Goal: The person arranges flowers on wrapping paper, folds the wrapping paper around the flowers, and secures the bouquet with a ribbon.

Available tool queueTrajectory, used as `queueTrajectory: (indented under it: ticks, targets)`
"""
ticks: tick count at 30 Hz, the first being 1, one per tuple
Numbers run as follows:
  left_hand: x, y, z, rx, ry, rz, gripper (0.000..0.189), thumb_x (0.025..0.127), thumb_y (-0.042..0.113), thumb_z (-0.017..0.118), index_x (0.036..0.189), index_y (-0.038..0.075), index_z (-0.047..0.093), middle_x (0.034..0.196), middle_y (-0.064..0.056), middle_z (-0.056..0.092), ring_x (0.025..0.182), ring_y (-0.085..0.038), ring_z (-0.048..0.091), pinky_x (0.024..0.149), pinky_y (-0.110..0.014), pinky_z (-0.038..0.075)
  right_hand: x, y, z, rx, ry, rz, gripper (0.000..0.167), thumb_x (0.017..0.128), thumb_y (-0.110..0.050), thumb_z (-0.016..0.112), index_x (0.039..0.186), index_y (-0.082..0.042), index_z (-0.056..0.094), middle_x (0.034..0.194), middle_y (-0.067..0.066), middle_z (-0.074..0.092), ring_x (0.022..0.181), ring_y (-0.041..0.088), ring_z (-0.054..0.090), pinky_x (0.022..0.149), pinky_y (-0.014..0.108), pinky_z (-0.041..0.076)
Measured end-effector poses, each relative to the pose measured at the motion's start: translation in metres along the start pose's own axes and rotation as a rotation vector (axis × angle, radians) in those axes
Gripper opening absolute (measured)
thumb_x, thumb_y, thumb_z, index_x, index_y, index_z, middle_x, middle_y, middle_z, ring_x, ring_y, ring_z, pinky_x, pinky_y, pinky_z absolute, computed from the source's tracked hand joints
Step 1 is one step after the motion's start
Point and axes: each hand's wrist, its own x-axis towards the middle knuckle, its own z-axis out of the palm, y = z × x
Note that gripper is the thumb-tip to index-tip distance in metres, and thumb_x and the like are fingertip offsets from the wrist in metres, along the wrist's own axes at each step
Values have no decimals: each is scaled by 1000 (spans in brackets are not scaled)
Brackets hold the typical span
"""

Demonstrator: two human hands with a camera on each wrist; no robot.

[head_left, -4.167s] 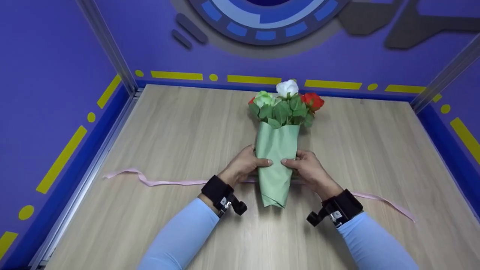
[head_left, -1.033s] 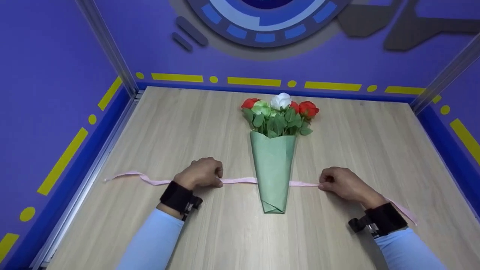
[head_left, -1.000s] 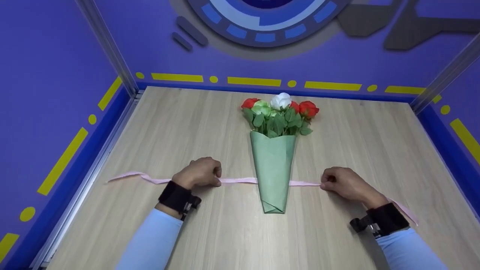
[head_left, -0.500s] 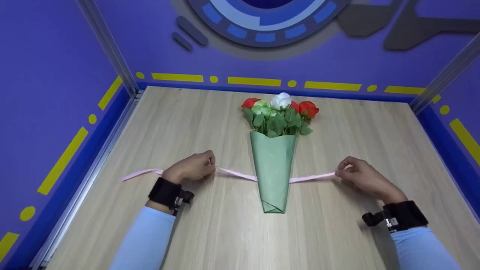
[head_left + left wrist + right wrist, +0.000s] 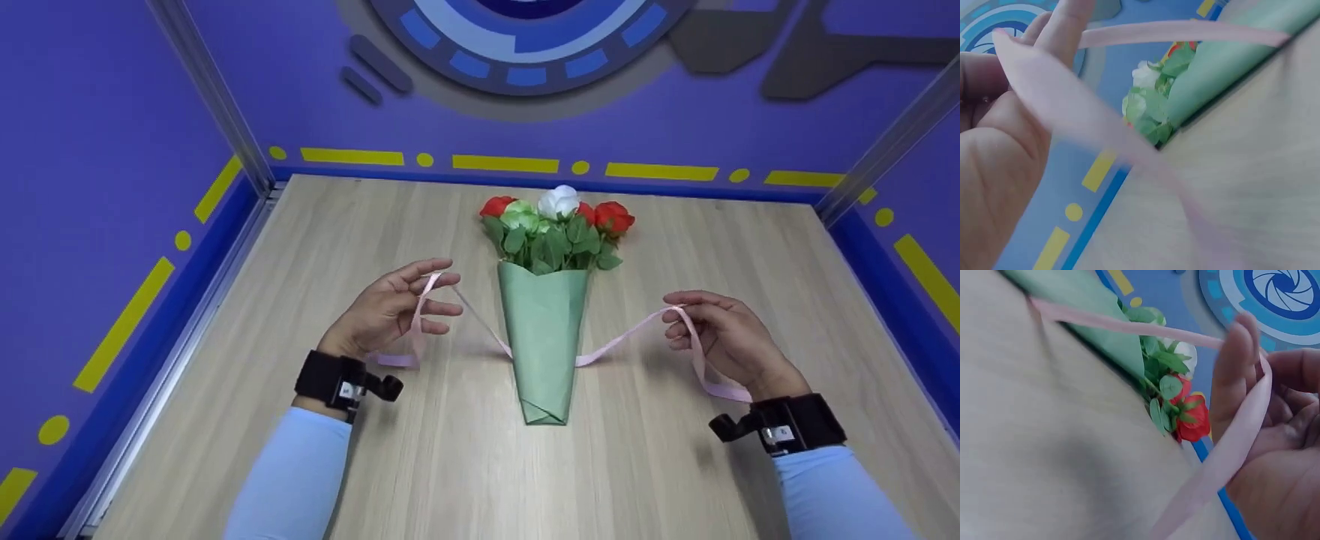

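Note:
A bouquet of red, white and pale green roses (image 5: 557, 202) in green wrapping paper (image 5: 546, 330) lies on the wooden table, blooms toward the back wall. A pink ribbon (image 5: 621, 341) passes beneath the wrap, both ends lifted. My left hand (image 5: 386, 307), left of the bouquet, has its fingers spread and fairly straight; the ribbon drapes over them and hangs down. On the other side, my right hand (image 5: 720, 330) has bent fingers with the ribbon between them, its free end falling toward the wrist. In the right wrist view the ribbon (image 5: 1247, 422) folds over beside the fingers (image 5: 1233, 377).
The wooden table (image 5: 630, 480) meets a blue back wall (image 5: 300, 97) with yellow marks. A blue side wall (image 5: 82, 180) and metal frame post (image 5: 214, 90) stand at the left, another post (image 5: 892, 142) at the right.
Both hands set the bouquet down on the ribbon, then took the ribbon on either side. They have since lifted it higher, and the left fingers have spread from a pinch.

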Motion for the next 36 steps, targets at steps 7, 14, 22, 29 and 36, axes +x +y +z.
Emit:
queueTrajectory:
  ticks: [7,14,22,29,36]
  targets:
    - [18,-9,15,358,175,43,33,103,7,67,135,-1,68,117,-8,73,96,-16,73,76,-29,63,11,9,9,40,-150,-53,41,104,16,42,140,10,59,120,17,75,105,28,77,92,46,61]
    - [40,-10,37,691,337,74,23,107,18,64,117,5,80,111,-4,70,97,-12,60,81,-27,55,22,8,30,-75,-40,-113,28,108,2,49,129,10,65,107,11,77,88,18,76,81,39,65]
    - [59,-9,63,645,202,20,24,108,7,58,124,2,75,103,-13,74,95,-20,70,89,-37,60,38,5,59,-225,179,-110,22,104,-12,67,115,7,69,85,2,69,60,11,62,58,24,58]
    - [66,-17,78,517,68,21,39,106,-8,46,142,-3,62,131,-26,67,115,-31,72,95,-32,60,46,6,75,-303,182,-132,21,104,-3,62,119,12,64,84,1,68,61,10,58,53,22,53]
    - [74,-20,98,480,57,9,42,102,5,38,125,-1,73,114,-14,74,103,-36,74,86,-38,64,46,2,85,-482,185,-141,15,103,-3,61,114,-2,70,86,-1,69,65,10,55,56,21,48]
